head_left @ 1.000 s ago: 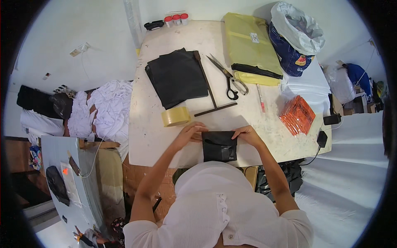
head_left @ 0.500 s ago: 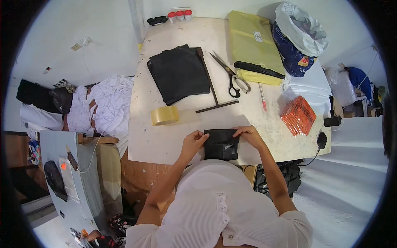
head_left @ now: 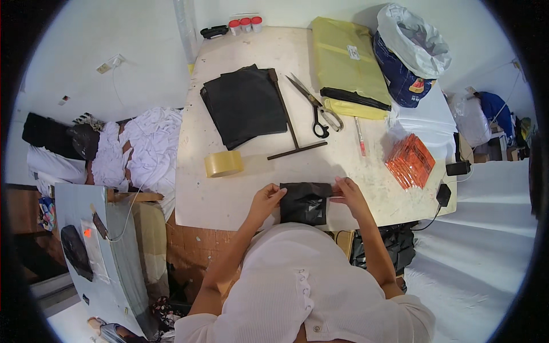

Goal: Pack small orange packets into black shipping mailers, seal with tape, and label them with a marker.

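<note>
Black plastic bag (head_left: 305, 201), one, at near table (head_left: 240, 200) edge, close to body; left hand (head_left: 266, 198) pinches its left edge, right hand (head_left: 347, 193) pinches its right top corner, fingers closed on it. Beyond: one tape roll (head_left: 223, 164), one scissors (head_left: 318, 108), one stack black sheets (head_left: 245, 104), three red-capped jars (head_left: 245, 24), one orange packet pile (head_left: 410, 160)

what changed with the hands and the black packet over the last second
Little changed. Both hands kept hold of the black packet at the near table edge: the left hand stayed at its left side, while the right hand shifted slightly, its fingers now pinching the upper right corner. The tape roll, scissors and black sheet stack stayed where they were.
</note>
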